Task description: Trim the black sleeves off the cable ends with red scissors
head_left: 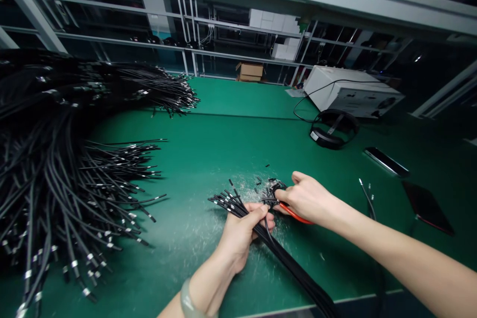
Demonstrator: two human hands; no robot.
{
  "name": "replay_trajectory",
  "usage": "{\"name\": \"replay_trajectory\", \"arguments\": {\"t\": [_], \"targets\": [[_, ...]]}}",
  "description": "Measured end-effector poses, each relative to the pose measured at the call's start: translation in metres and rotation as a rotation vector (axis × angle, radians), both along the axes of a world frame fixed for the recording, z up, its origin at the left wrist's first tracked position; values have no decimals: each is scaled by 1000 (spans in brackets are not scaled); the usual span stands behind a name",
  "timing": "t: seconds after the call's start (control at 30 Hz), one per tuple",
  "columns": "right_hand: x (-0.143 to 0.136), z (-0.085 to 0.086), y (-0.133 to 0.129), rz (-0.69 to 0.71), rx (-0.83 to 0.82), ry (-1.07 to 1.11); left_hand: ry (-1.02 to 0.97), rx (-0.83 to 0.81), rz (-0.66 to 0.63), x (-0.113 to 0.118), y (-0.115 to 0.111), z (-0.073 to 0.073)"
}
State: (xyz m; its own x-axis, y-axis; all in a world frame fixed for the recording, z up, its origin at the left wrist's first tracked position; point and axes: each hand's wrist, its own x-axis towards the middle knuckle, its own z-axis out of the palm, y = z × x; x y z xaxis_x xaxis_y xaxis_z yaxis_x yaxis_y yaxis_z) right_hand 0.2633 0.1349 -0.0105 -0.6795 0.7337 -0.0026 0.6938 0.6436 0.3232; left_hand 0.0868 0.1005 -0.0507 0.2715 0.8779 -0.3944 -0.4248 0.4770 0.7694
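My left hand [242,228] is closed around a bundle of black cables [286,261], whose ends with silvery bands fan out to the upper left. One cable's end is pinched between its thumb and finger. My right hand [303,198] grips red-handled pliers or cutters [296,212]; the exact kind is hard to make out. The tool's jaws are close to the left fingertips, at the pinched cable end. Beside the jaws is a small heap of short black cut pieces [276,189], with fine pale strands [246,184] scattered around both hands.
A large pile of black cables [55,159] covers the left of the green table [223,144]. Toward the right are a black headset-like band [333,129], a white equipment box [350,92], a phone [386,161], a dark flat device [428,206] and loose cable ends [367,198].
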Motion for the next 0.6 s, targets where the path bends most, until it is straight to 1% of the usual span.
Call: {"name": "replay_trajectory", "arguments": {"t": [0.07,0.13,0.2,0.23,0.27,0.33,0.37,0.4,0.43,0.47,0.53,0.6], "targets": [[0,1,3,-6,-33,1,-5,-12,-2,1,0,0],[2,4,5,-41,-85,54,-8,-21,-2,0,0,0],[3,8,5,-157,-174,204,-12,-24,-3,0,0,1],[3,9,4,-248,-259,325,-16,-26,-5,-1,0,2],[3,10,3,-349,-378,475,-21,-27,-8,-1,0,3],[-2,7,-1,-517,-682,819,-34,-25,-22,-2,-1,4],[-5,4,-3,-560,-830,989,-44,-19,-30,-3,-1,5],[-9,0,-5,-577,-946,1142,-56,-9,-38,-4,-1,5],[-13,-3,-7,-578,-1018,1271,-67,1,-47,-4,-1,5],[-17,-7,-8,-569,-1056,1369,-76,11,-53,-4,-1,5],[-22,-11,-10,-560,-1068,1490,-88,22,-60,-4,-2,5],[-24,-12,-12,-548,-1062,1536,-75,18,-56,-4,-1,5]]}}
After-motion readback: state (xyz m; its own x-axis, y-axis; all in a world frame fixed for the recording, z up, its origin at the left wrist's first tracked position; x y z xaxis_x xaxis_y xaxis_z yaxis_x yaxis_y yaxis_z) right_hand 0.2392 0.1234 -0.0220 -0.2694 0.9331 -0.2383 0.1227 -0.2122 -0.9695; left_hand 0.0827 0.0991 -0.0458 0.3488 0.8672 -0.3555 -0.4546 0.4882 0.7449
